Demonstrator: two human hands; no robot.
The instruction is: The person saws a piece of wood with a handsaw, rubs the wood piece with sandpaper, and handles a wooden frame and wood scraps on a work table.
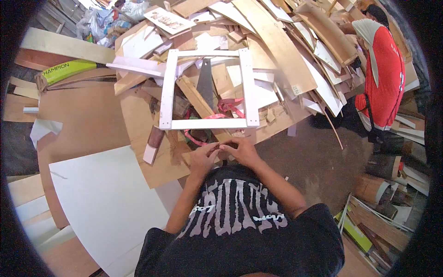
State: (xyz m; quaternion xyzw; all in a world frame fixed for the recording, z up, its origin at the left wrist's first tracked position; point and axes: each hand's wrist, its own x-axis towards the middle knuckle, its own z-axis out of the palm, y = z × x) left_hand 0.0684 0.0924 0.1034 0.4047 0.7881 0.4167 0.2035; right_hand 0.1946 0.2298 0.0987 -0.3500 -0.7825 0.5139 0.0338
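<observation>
My left hand [203, 158] and my right hand [242, 152] meet fingertip to fingertip in front of my chest. Both are pinched closed; whatever they hold, if anything, is too small to make out. Just beyond them a white wooden frame [210, 123] lies over the cluttered worktop, apart from my fingers. Through its opening I see a dark, tapering blade like a handsaw's [206, 83], a wooden strip [195, 96] and a bundle of pink strap [229, 107]. A brown-and-pale block [153, 144] lies left of the frame's near corner.
Wood offcuts and long boards [277, 44] pile up beyond the frame. A large white sheet [104, 198] lies at left, near a green-labelled board [69, 71]. At right a person in a red top [386, 76] bends by the pile. More scraps [378, 221] lie lower right.
</observation>
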